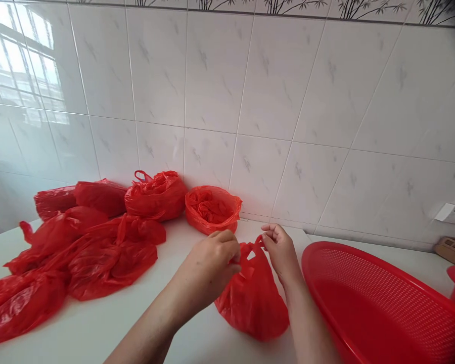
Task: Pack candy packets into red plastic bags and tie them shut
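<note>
A filled red plastic bag (256, 303) stands on the white table in front of me, its top gathered upward. My right hand (278, 247) pinches one of its handles between thumb and fingers. On the other side of the bag's top, my left hand (216, 263) is closed with the fingers curled; it seems to grip the other handle, though the back of the hand hides most of that contact. What the bag contains cannot be seen.
Several tied red plastic bags (114, 258) lie on the left of the table. Near the wall stands an opened red bag (214, 205) with more red plastic inside. A large red perforated basket (394, 278) is close by my right forearm. A cardboard box (453, 250) sits at far right.
</note>
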{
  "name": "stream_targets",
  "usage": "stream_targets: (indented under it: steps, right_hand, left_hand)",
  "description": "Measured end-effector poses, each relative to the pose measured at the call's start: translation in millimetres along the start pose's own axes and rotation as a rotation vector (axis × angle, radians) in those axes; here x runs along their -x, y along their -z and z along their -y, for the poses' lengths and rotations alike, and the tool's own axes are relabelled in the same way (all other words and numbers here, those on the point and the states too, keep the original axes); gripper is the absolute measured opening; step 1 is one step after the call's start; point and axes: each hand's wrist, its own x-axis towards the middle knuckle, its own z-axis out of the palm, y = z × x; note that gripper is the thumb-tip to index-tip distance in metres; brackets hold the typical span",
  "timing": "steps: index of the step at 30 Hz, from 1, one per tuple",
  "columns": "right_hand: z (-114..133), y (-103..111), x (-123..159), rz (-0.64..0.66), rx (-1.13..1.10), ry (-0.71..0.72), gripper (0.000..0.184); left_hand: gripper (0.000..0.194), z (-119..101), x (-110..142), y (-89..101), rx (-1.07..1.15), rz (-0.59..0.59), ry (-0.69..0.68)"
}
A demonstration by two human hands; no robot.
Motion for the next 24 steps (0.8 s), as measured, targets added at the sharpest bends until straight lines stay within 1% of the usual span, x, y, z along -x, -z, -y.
stream_targets:
  steps: [2,4,7,9,12,15,18,20,21,23,24]
  right_hand:
    - [-25.3,-0.6,-10.6,-0.141,0.144,0.0,0.019]
    - [-46.7,-0.5,-17.7,-0.198,0.196,-0.029,0.018]
    - [-63.8,0.5,-21.8,-0.195,0.177,-0.067,0.016]
    - [-65.4,1.9,-20.8,-0.168,0.149,-0.084,0.018]
    - [-60.0,6.7,-13.4,-0.086,0.073,-0.116,0.033]
    - [-55.6,16.0,0.3,0.011,-0.049,-0.163,0.05]
    - [-58.4,29.0,17.2,0.108,-0.095,-0.187,0.067]
    - [-62.2,36.6,28.3,0.215,-0.082,-0.196,0.078]
    - [-63.3,38.9,33.6,0.277,-0.08,-0.193,0.083]
    - [-62.5,38.4,43.6,0.402,-0.107,-0.145,0.087]
    - [-60.4,35.3,48.3,0.464,-0.132,-0.108,0.085]
  left_hand:
    - [0.019,0.9,4.8,1.7,-0.01,0.107,-0.039]
    - [0.018,1.3,8.3,2.8,0.002,0.193,-0.056]
    - [0.016,1.5,9.6,4.0,0.03,0.23,-0.026]
    - [0.013,3.2,8.6,4.9,0.059,0.242,0.012]
    - [0.002,12.9,5.1,5.5,0.159,0.273,0.064]
    - [0.027,35.0,-2.1,3.5,0.342,0.309,0.08]
    - [0.05,66.4,-11.7,-5.8,0.551,0.344,0.067]
    - [0.074,86.1,-15.2,-18.8,0.61,0.397,0.105]
    - [0.089,93.8,-15.1,-27.7,0.593,0.441,0.142]
    - [0.115,102.8,-10.8,-49.4,0.521,0.503,0.196]
    - [0.125,103.8,-6.8,-61.6,0.508,0.508,0.204]
